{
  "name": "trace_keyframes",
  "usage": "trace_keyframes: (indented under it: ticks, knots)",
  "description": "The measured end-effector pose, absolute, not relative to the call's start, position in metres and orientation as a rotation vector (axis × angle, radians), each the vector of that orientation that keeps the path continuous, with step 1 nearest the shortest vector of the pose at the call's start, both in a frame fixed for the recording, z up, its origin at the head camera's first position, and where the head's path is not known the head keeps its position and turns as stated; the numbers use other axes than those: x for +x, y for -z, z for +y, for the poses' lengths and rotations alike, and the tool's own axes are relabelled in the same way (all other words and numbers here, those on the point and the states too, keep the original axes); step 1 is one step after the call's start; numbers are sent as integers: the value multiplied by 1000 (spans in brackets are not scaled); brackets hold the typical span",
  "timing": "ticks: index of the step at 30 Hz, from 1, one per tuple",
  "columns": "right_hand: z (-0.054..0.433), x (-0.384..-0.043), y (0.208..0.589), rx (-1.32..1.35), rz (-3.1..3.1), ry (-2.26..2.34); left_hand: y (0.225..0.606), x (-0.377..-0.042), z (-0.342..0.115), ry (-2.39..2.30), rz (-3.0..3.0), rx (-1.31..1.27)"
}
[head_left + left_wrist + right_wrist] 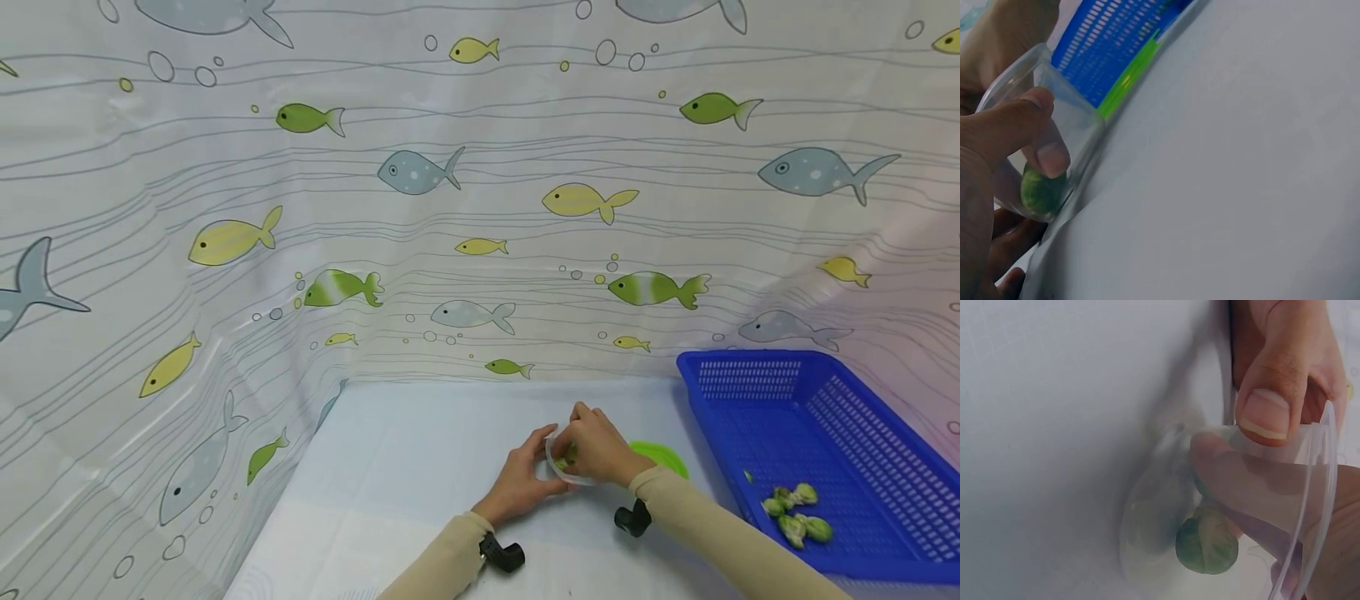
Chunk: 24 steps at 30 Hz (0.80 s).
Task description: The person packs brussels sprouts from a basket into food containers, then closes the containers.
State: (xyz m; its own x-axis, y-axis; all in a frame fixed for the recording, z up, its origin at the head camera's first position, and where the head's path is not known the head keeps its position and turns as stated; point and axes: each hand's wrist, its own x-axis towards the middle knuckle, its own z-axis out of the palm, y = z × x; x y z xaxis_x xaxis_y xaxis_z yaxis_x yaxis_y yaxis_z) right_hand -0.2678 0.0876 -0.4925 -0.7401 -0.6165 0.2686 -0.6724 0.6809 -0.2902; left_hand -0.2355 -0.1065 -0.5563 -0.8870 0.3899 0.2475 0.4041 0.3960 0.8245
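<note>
The left hand [521, 483] grasps a clear plastic cup [1082, 115], its thumb and fingers curled round the outside wall; the right hand [600, 446] reaches down through the mouth of the same cup, its thumb and fingers inside; whether those fingers pinch anything, I cannot tell; a green Brussels sprout [1207, 544] is inside the cup, down near the base and close beside the right hand's fingertips; a scrap of green also shows just beyond it in the right wrist view, too hidden to make out; the cup stands with its mouth upward on a white counter [420, 467], in front of the person.

Just beyond the right wrist, partly covered by it, a flat, round, bright green lid [663, 454] lies on the counter, between the cup and a blue plastic basket [847, 475]; the basket is on the person's right, with perforated side walls; a small cluster of sprouts [792, 529] sits on its floor at the near left, some touching one another, and a small green scrap [747, 476] is by its left wall; beige sleeves [727, 525] cover both forearms, and a black wrist camera [501, 552] shows at each wrist; behind the counter hangs a pale sheet [420, 250] printed with green, yellow and grey-blue fish, bubbles and wavy lines.
</note>
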Motion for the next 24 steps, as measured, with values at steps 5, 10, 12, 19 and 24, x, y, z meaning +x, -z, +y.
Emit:
trace_keyframes:
  ticks: [5,10,12,19,24]
  knots:
    - [92,-268,487,1103,-2765,-610,558,-235,-105,1532,-2598,-768]
    - [101,-270,477,1132,-2823,-720,558,-234,-104,1517,-2602,-776]
    - [108,-273,471,1137,-2850,-772,558,-234,-104,1516,-2610,-772]
    - [145,-285,444,1232,-2843,-876,555,-233,-104,1508,-2639,-723]
    - [176,-288,427,1150,-2904,-973,554,-235,-106,1503,-2636,-724]
